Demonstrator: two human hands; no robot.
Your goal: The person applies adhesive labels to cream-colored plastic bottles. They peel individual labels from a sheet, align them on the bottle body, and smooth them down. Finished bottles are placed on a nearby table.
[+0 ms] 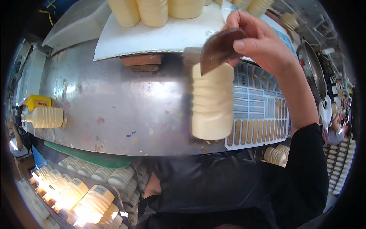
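Ribbed bottle [212, 105]: cream.
Label [218, 49]: dark brown.
Label sheet [256, 114]: blue-white grid, gold strips.
Table [114, 107]: grey metal.

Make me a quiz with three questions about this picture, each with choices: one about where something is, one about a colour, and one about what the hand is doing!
1. Where does the lone ribbed bottle lie?
A. At the left end of the metal table
B. On the sheet of labels
C. On the white board

2. What colour is the ribbed bottle in the middle?
A. Green
B. Cream
C. Red

3. What is the right hand doing?
A. Resting flat and empty on the table
B. Holding a dark brown blade-like tool above the middle bottle
C. Pressing on the sheet of labels

Answers:
1 A: it lies on its side by the table's left end, next to a yellow box.
2 B: its whole ribbed body is pale cream.
3 B: the fingers pinch the tool just over the bottle's top.
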